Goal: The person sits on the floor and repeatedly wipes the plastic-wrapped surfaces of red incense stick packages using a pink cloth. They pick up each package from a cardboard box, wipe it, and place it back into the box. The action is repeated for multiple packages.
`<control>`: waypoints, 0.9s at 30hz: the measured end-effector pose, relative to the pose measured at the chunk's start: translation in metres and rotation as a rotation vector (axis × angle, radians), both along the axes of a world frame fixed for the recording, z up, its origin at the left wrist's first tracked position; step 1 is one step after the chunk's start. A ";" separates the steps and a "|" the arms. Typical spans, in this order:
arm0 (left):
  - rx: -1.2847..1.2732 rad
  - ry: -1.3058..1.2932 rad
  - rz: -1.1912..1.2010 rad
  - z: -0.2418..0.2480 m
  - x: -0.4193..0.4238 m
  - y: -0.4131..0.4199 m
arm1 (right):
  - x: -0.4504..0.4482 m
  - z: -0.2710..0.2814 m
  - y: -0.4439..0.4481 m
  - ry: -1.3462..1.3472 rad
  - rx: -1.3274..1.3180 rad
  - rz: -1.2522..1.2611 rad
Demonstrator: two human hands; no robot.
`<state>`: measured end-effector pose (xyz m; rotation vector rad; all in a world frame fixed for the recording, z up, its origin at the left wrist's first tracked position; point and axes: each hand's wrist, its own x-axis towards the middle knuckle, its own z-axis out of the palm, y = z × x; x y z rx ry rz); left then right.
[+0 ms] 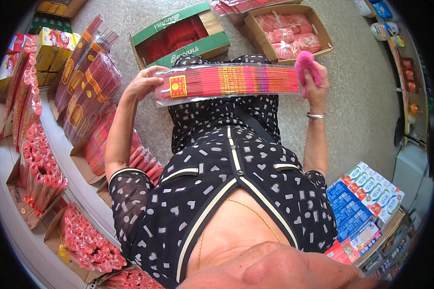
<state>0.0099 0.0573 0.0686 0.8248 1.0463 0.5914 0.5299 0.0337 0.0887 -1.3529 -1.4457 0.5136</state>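
My left hand [147, 81] grips the left end of a long clear plastic packet of incense sticks [202, 83], thumb on its near face. The sticks run side to side in red, orange, pink and purple, with yellow printing and a yellow-and-red label near the left end. My right hand [316, 86], with a silver bangle at the wrist, is closed on a fuzzy pink cloth [304, 67]. The cloth overlaps the packet's right end; whether the fingers also hold the packet is hidden. The packet lies level across the front of a black patterned dress [220, 133].
A green banana carton [202, 45] of red goods and an open cardboard box [293, 59] of pink bundles stand on the floor ahead. Shelves at left hold wrapped incense bundles [97, 79]. Boxed goods [374, 191] stack at lower right, with a stocked shelf [401, 65] at far right.
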 end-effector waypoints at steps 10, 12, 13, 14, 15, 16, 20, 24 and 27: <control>0.013 -0.085 0.485 -0.023 0.025 -0.041 | -0.106 -0.081 0.001 -0.732 0.048 0.181; 0.023 -0.103 0.468 -0.025 0.023 -0.037 | -0.164 -0.064 0.000 -0.643 0.128 0.362; 0.004 -0.139 0.452 -0.023 0.025 -0.033 | -0.194 -0.051 -0.004 -0.578 0.131 0.436; -0.015 -0.171 0.437 -0.019 0.030 -0.033 | -0.221 -0.040 -0.002 -0.535 0.198 0.488; -0.036 -0.201 0.422 -0.016 0.034 -0.033 | -0.246 -0.034 -0.002 -0.491 0.264 0.539; -0.019 -0.206 0.436 -0.019 0.035 -0.031 | -0.270 -0.031 -0.002 -0.433 0.297 0.599; 0.021 -0.186 0.511 -0.038 0.029 -0.038 | -0.297 -0.032 -0.007 -0.411 0.425 0.646; 0.097 -0.071 0.491 -0.035 0.020 -0.036 | -0.221 -0.049 0.010 -0.566 0.305 0.488; 0.109 -0.087 0.493 -0.036 0.013 -0.040 | -0.124 -0.070 0.015 -0.686 0.171 0.164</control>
